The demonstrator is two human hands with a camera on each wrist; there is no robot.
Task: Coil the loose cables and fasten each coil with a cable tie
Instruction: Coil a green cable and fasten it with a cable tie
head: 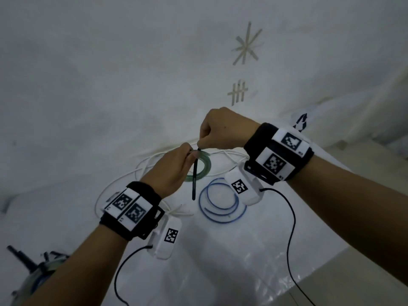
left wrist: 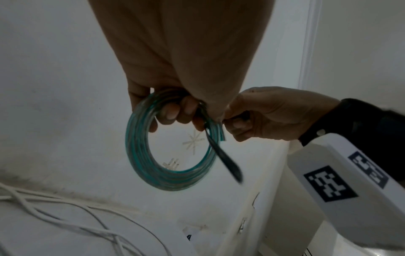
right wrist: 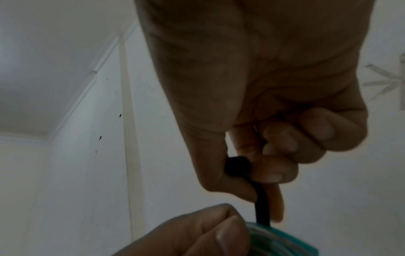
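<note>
My left hand (head: 176, 166) grips the top of a coiled green cable (head: 204, 167) held above the white table (head: 198, 250); in the left wrist view its fingers (left wrist: 173, 112) curl through the green coil (left wrist: 153, 164). A black cable tie (head: 194, 184) hangs down across the coil, its tail (left wrist: 228, 164) pointing down. My right hand (head: 218, 131) pinches the tie's head (right wrist: 237, 166) between thumb and fingers just above the coil (right wrist: 274, 242). A loose blue cable (head: 223, 204) lies in rings on the table below, and a loose white cable (head: 136, 173) sprawls behind.
Tape marks (head: 247, 46) are stuck on the white wall behind. Black sensor leads (head: 291, 228) run from the wrist units across the table. More white cable (left wrist: 65, 216) trails at the table's left. A dark object (head: 28, 263) sits low at the left edge.
</note>
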